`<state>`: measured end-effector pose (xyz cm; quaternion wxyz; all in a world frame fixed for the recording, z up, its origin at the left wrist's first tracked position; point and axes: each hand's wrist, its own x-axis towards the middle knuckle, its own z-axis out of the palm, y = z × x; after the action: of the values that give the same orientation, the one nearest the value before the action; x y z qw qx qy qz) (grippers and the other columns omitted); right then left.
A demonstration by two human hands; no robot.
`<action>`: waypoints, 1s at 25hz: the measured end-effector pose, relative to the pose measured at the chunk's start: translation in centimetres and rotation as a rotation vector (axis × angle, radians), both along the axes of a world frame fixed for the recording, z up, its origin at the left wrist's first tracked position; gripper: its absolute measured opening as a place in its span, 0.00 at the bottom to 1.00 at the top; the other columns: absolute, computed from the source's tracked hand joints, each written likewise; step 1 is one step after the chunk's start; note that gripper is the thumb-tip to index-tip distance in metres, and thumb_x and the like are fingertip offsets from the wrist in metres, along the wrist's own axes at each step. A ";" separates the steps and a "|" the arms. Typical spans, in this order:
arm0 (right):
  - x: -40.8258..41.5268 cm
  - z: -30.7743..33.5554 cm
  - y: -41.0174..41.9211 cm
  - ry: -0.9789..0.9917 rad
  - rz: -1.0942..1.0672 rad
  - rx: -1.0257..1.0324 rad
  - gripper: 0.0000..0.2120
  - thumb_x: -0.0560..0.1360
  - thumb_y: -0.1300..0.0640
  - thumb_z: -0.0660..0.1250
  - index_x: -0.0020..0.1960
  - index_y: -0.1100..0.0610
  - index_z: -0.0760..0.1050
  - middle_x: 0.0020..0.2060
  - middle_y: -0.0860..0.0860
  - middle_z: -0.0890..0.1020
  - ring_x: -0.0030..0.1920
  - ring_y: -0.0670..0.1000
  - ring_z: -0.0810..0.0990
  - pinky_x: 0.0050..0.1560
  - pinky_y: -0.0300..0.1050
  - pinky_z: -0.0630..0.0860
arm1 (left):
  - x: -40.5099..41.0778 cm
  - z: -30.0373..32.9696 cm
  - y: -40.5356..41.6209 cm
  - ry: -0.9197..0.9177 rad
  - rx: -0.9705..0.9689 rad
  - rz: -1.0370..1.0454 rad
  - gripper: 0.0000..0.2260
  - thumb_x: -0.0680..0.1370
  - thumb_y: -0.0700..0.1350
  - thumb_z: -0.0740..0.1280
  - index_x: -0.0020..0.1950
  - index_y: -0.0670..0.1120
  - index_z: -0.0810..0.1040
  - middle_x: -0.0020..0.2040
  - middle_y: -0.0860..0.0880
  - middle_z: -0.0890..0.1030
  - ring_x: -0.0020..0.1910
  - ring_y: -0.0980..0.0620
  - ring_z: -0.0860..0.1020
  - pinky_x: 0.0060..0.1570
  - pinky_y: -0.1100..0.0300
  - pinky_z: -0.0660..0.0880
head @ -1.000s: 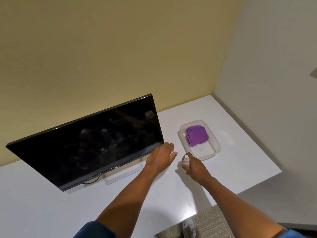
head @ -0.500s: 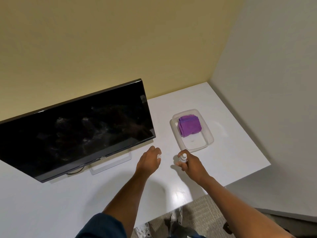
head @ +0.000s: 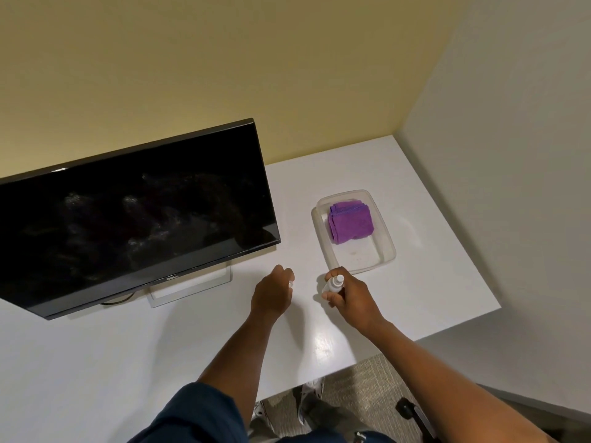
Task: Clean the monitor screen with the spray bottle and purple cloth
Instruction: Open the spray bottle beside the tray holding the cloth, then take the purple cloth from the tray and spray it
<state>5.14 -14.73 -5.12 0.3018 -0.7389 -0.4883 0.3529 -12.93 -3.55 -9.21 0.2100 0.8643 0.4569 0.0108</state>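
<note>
Right hand [head: 351, 297] gripped spray bottle [head: 334, 283], nozzle past fingertips, ready to spray | left hand [head: 271, 295] curled, contents unclear | cloth [head: 351, 221] beyond, unused.

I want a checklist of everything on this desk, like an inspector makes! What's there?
Surface: white table, glossy, with a glare spot near the front edge.
Job's things: monitor, screen dark and smudged; small white spray bottle; folded purple cloth lying in a clear tray.
Clutter: nothing seen.
Hands: right hand gripping the spray bottle; left hand loosely curled beside it, something small and white at its fingertips, too small to identify.
Cables: one dark cable under the monitor.
Surroundings: yellow wall behind, grey wall to the right.
</note>
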 end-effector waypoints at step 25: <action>3.6 2.8 -2.5 0.148 -0.124 0.087 0.12 0.73 0.45 0.73 0.52 0.46 0.75 0.43 0.45 0.83 0.42 0.50 0.83 0.48 0.56 0.81 | 8.5 4.9 -1.2 -0.333 0.319 -0.035 0.18 0.73 0.39 0.73 0.62 0.39 0.79 0.57 0.41 0.83 0.56 0.44 0.82 0.60 0.60 0.73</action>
<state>8.78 -17.21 -2.31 0.3901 -0.7259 -0.4330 0.3653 -4.42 -4.72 -4.31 0.1432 0.8806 0.3935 0.2219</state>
